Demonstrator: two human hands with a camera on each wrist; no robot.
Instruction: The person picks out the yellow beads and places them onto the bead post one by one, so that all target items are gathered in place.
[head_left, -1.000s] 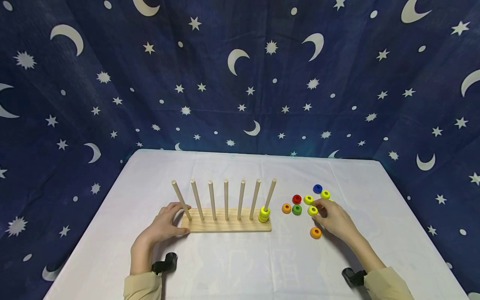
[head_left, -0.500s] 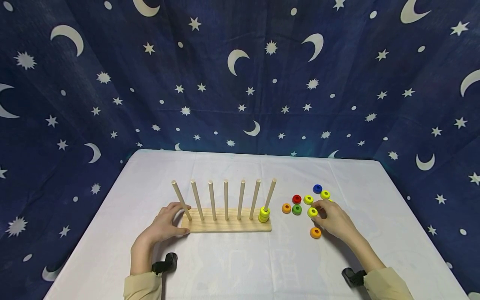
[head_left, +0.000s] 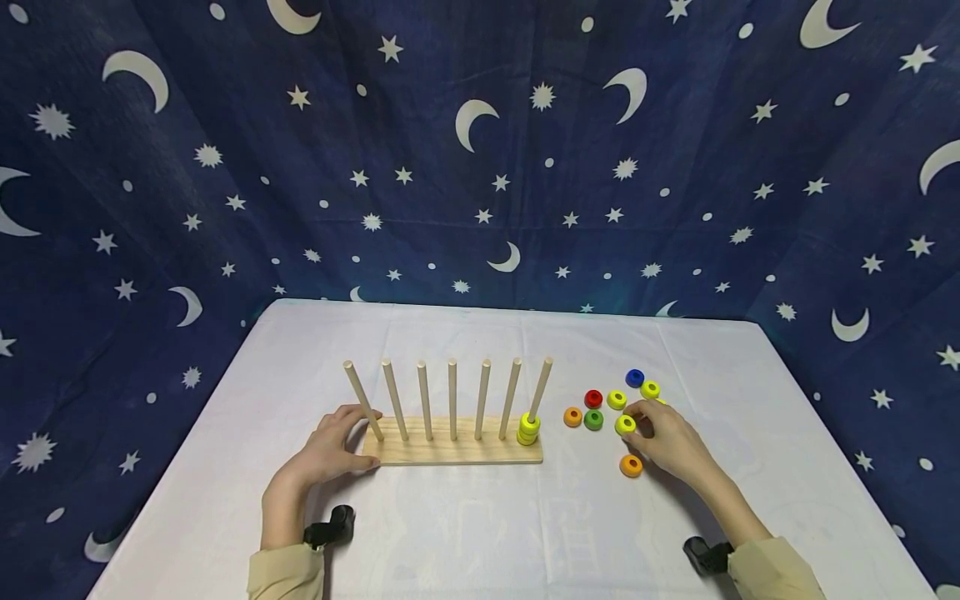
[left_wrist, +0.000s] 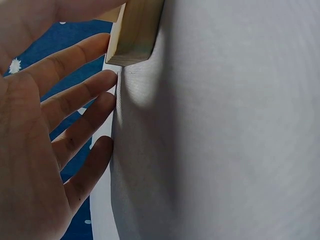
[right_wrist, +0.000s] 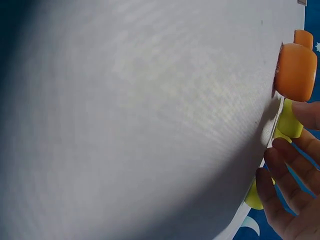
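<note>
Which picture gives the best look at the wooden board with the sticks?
The head view: it shows the wooden board nearly whole, with all seven pegs, and the left hand at one end. The left wrist view shows just that end close up; the right wrist view, at most an unclear sliver.

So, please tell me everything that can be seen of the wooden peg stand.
The wooden peg stand has a pale, flat rectangular base with visible grain and seven slim, round pegs in one row, which look like wood too. In the head view the outer pegs appear to lean outward. Six pegs are bare; the rightmost carries stacked yellow rings at its foot. The base lies flat on the white cloth, and the left hand touches its left end.
</note>
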